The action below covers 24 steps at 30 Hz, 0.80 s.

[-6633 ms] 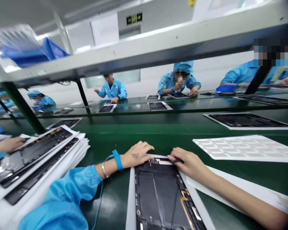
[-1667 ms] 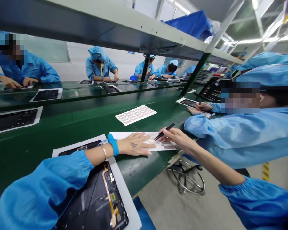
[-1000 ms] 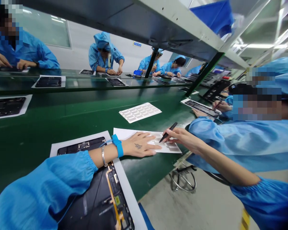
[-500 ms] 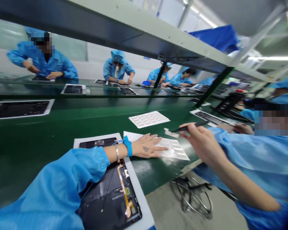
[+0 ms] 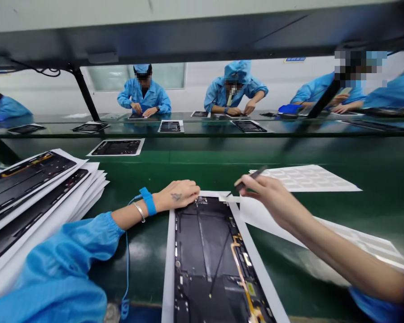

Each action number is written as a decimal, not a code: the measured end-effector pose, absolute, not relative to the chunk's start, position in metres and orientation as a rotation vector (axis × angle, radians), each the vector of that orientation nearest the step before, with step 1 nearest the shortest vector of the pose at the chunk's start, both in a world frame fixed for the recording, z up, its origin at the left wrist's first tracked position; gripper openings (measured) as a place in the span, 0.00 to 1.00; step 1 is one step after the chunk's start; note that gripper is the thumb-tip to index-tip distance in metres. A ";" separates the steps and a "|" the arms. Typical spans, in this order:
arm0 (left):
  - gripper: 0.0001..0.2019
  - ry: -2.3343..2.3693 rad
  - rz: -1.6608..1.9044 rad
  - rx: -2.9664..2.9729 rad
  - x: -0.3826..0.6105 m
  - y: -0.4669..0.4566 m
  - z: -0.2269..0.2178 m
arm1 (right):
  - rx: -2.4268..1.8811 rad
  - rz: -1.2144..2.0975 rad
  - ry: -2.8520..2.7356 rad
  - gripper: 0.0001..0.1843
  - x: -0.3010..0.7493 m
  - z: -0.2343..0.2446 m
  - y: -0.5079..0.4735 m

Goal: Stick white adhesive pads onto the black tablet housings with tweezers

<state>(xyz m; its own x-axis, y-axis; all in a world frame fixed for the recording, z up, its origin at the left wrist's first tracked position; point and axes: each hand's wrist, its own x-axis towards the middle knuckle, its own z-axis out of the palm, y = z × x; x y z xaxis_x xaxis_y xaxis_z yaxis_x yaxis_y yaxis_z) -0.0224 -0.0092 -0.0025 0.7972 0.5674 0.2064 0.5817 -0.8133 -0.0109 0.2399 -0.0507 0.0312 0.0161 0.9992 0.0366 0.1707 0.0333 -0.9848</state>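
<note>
Clamping tweezers [image 5: 258,172] in right hand [image 5: 271,195]; left hand [image 5: 178,194] grip unclear. White strip [image 5: 234,199], one o'clock on opened tablet [image 5: 218,251]: likely light, flimsy; pinch end.

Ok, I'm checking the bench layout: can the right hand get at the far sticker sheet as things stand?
Probably yes: the far sticker sheet lies just beyond the right hand, with nothing seen on top of it, though that hand holds black tweezers.
</note>
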 end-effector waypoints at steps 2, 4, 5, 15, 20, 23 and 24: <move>0.10 -0.912 -0.365 -2.939 -0.020 -0.009 -0.008 | -1.320 1.143 -1.355 0.30 0.225 0.021 -0.035; 0.09 -0.878 -0.453 -2.972 -0.019 -0.008 -0.012 | -1.336 1.193 -1.357 0.29 0.218 0.012 -0.026; 0.09 -0.852 -0.489 -2.992 -0.019 -0.008 -0.013 | -1.344 1.215 -1.361 0.29 0.217 0.009 -0.025; 0.10 -0.735 -0.511 -3.137 -0.019 -0.008 -0.010 | -1.418 1.269 -1.402 0.29 0.223 0.003 -0.023; 0.09 -0.741 -0.497 -3.122 -0.018 -0.008 -0.010 | -1.434 1.256 -1.417 0.28 0.222 0.002 -0.025; 0.09 -0.729 -0.496 -3.115 -0.018 -0.008 -0.011 | -1.429 1.259 -1.393 0.28 0.222 0.002 -0.026; 0.09 -0.728 -0.494 -3.115 -0.018 -0.008 -0.011 | -1.429 1.258 -1.387 0.28 0.221 0.002 -0.026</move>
